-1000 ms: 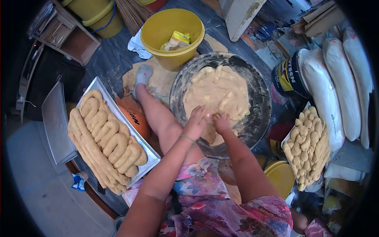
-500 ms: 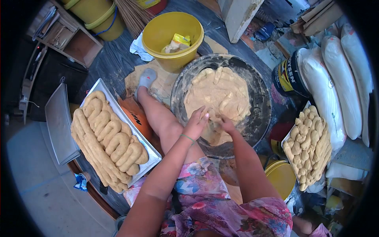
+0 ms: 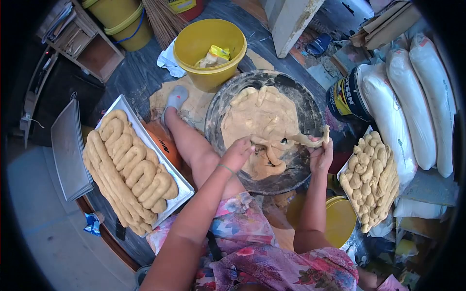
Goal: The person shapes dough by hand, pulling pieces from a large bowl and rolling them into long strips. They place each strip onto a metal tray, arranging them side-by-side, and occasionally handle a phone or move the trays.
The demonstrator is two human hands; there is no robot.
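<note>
A wide black basin (image 3: 310, 104) between my legs holds a large mass of pale dough (image 3: 257, 116). Over the basin's right rim, my right hand (image 3: 321, 154) is closed on the end of a dough strip (image 3: 308, 140), which stretches left over the basin. My left hand (image 3: 239, 153) is closed at the near left side of the dough, its fingertips at another part of the dough; what they pinch is hard to make out. Below them a curved piece of dough (image 3: 269, 169) lies in the basin.
At the left, a tray (image 3: 182, 191) bears long and looped dough rolls. Another tray (image 3: 342, 170) with several small dough pieces is at the right. A yellow bucket (image 3: 211, 72) stands behind the basin. White sacks (image 3: 410, 114) and a dark bucket (image 3: 347, 97) are at the right.
My right hand has moved right and up from the middle of the basin, with a dough strip now drawn out in it. My left hand has stayed nearly in place. The view has shifted slightly.
</note>
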